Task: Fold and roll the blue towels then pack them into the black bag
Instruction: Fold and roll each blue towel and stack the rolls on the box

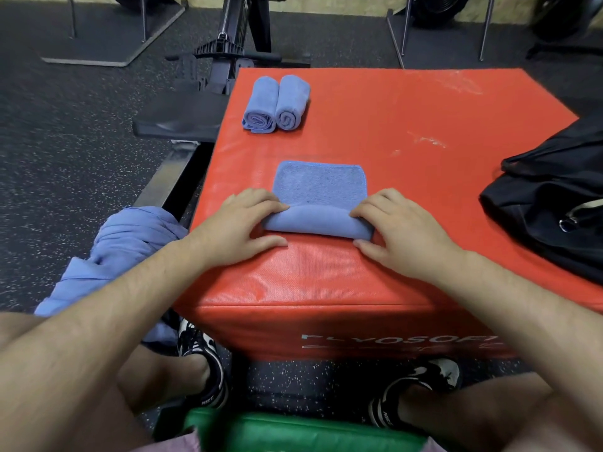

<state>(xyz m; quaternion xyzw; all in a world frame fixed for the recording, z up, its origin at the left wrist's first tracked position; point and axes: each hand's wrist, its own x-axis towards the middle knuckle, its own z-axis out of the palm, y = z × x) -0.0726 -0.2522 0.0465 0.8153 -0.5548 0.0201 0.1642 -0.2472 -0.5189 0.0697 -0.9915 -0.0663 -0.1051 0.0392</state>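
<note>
One red padded box [391, 272], centre. One black bag [548, 203], on its right edge. One heap of loose blue towels [124, 252], near left, off the box. One blue towel [321, 187], near centre of the box, near edge partly rolled. The left hand [243, 228] and right hand [396, 226] have fingers curled over the roll's ends. Two rolled towels [275, 104], far left, touching.

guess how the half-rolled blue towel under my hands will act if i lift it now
Probably floppy: the half-rolled blue microfibre towel has its unrolled end lying flat on the red padded box. The roll would likely loosen, since only the left hand and right hand hold it. Likely light, as the cloth looks thin.
</note>
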